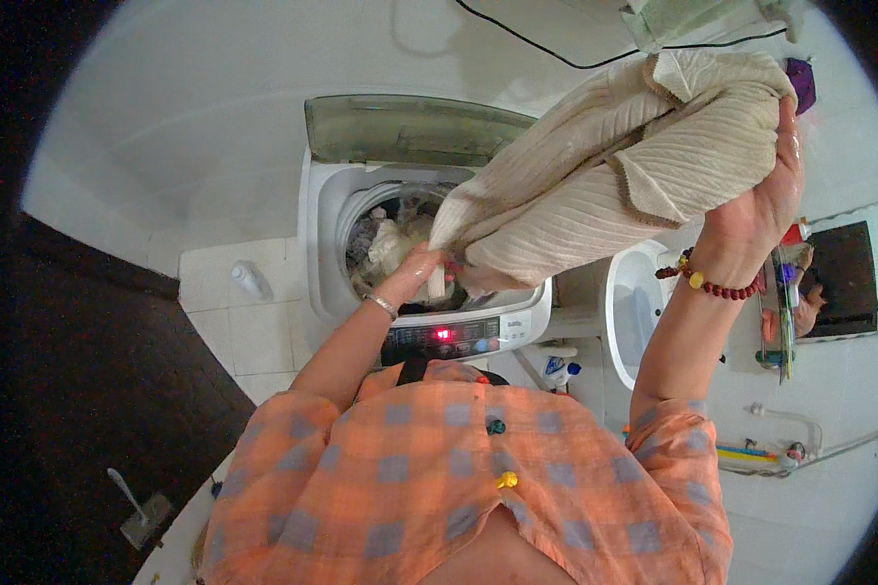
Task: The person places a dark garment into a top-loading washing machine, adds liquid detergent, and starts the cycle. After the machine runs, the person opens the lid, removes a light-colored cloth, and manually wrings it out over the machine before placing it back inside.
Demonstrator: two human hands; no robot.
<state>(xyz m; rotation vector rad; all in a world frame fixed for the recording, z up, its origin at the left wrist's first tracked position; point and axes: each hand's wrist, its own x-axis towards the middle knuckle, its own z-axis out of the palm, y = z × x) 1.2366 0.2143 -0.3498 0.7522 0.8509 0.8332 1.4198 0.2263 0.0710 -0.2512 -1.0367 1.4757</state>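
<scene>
A cream ribbed knit garment (578, 190) is stretched between my two hands, above and to the right of a top-loading washing machine (318, 241). My right hand (768, 175) is raised high and grips its upper end. Over the drum opening, my left hand (413, 274) holds the lower end. Wet-looking laundry (388, 245), some pale and some dark, fills part of the drum below. The machine's lid (410, 131) stands raised, and its control panel (424, 340) shows lit red digits. The garment covers part of the lid and the drum opening.
A white washbasin (618, 314) is at the right, near a mirror (845, 278) and a shelf (775, 314) of toiletries. Detergent bottles (560, 369) stand by the machine's front. A white bottle (251, 281) is on the tiled floor. A dark door (102, 351) borders the left; a black cable (534, 51) hangs above.
</scene>
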